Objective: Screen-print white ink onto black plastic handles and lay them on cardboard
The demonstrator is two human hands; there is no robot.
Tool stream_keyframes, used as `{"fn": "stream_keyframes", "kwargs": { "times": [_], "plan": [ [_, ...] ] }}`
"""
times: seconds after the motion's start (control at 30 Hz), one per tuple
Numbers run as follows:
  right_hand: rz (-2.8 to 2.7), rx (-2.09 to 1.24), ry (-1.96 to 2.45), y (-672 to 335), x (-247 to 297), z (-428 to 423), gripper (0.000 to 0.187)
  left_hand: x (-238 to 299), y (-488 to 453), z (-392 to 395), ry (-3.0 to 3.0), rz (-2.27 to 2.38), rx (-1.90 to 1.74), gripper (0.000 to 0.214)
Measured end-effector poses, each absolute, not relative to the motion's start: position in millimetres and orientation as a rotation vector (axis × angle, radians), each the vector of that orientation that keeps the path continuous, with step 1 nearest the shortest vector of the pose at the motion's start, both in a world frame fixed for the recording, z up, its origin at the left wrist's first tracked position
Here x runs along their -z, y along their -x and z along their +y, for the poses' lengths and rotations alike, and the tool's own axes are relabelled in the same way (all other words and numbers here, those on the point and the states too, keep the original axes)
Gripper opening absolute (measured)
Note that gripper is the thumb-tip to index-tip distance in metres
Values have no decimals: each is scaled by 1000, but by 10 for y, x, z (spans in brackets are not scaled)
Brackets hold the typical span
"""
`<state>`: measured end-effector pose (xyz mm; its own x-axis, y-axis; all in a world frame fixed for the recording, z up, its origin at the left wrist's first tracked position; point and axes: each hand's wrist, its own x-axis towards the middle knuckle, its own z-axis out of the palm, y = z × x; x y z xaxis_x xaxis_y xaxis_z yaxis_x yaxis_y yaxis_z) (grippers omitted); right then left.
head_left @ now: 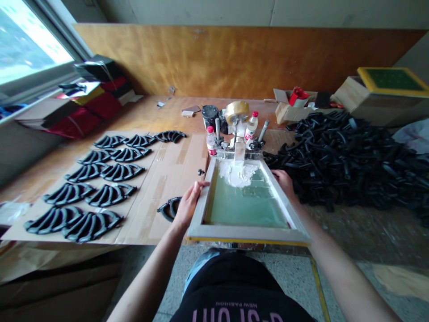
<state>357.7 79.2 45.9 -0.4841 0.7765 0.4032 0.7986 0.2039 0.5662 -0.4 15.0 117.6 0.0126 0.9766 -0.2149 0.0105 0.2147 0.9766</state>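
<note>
A silk-screen printing frame (250, 232) with a pale green mesh (244, 208) lies in front of me, clamped at its far end. White ink (237, 174) is heaped on the mesh by a squeegee (239, 152). My left hand (190, 201) grips the frame's left side, fingertips on the rail. My right hand (284, 182) holds the right side, its fingers partly hidden by the rail. One curved black piece (166, 208) lies on the cardboard just left of my left hand, partly covered by it.
Black curved pieces (100, 194) sit in rows on cardboard (157, 179) at left. A large heap of black pieces (345, 152) fills the right. Behind the frame stand bottles (251, 127), a black tub (210, 117) and a tape roll (237, 112). Boxes (378, 105) stand back right.
</note>
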Motion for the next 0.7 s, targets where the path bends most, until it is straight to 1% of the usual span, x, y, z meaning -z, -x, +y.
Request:
{"fn": "stream_keyframes", "kwargs": {
  "times": [0.07, 0.1, 0.17, 0.2, 0.23, 0.27, 0.37, 0.4, 0.43, 0.6, 0.63, 0.7],
  "plan": [
    [-2193, 816, 1690, -3604, -570, 955, 32, -893, 44, 13, -1049, 1349, -926, 55],
    [-2080, 597, 1691, -3537, -634, 1044, 33, -751, 45, -29, -1037, 1366, -895, 60],
    [-1979, 259, 1596, -3278, -763, 1224, 48, -497, 27, -60, -1034, 1416, -845, 70],
    [-2016, 174, 1542, -3116, -817, 1307, 54, -394, 16, -56, -1047, 1446, -829, 72],
    [-2088, 112, 1510, -2954, -856, 1379, 54, -312, 6, -44, -1062, 1471, -817, 72],
    [-2171, 56, 1503, -2805, -878, 1432, 49, -250, 0, -29, -1077, 1490, -808, 71],
    [-2392, -84, 1555, -2530, -842, 1430, 18, -163, 6, -1, -1091, 1515, -789, 68],
    [-2441, -108, 1555, -2502, -809, 1367, 11, -154, 12, -2, -1086, 1517, -789, 67],
    [-2487, -118, 1524, -2502, -776, 1278, 8, -149, 17, -6, -1077, 1518, -792, 67],
    [-2736, -207, 1011, -2681, -776, 817, 19, -152, 12, -37, -1020, 1517, -839, 66],
    [-2761, -251, 940, -2705, -803, 789, 18, -160, 7, -38, -1012, 1513, -848, 66],
    [-2753, -306, 933, -2709, -843, 801, 15, -187, 1, -37, -996, 1500, -863, 66]
  ]
}}
